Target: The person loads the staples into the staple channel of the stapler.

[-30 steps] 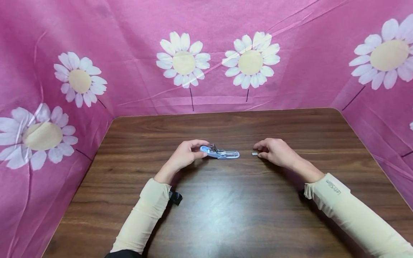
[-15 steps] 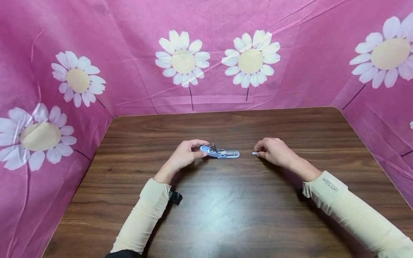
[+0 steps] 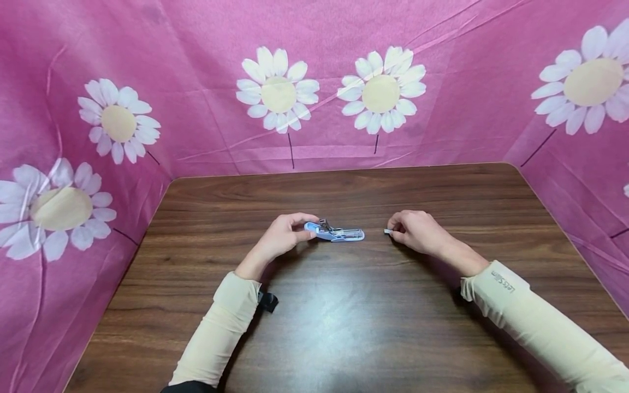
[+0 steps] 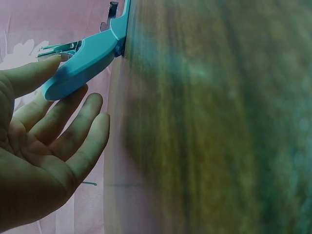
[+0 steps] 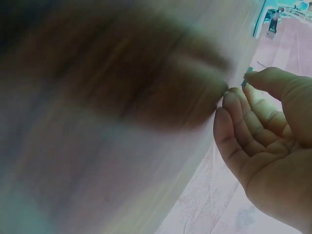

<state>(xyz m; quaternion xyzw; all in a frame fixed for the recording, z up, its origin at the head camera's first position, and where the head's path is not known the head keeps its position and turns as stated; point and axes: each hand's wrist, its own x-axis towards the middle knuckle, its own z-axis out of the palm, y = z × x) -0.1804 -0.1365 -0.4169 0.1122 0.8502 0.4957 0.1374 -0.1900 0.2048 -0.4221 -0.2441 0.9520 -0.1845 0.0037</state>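
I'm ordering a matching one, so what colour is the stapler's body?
The stapler has a light blue body, shown best in the head view.

The right sleeve (image 3: 545,322) bears the dark lettering (image 3: 503,281) "Let's Slim".

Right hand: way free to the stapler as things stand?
Likely yes. Nothing shows between the right hand and the stapler, whose free end points its way; the left hand holds the other end. The right hand already pinches a small strip.

Light-blue stapler (image 3: 324,233), silvery metal rail (image 3: 350,234), pale grey strip (image 3: 386,232), brown wood-grain table (image 3: 324,191), pink cloth (image 3: 206,71) patterned with white, yellow-centred daisies (image 3: 278,94), cream sleeves (image 3: 213,330)
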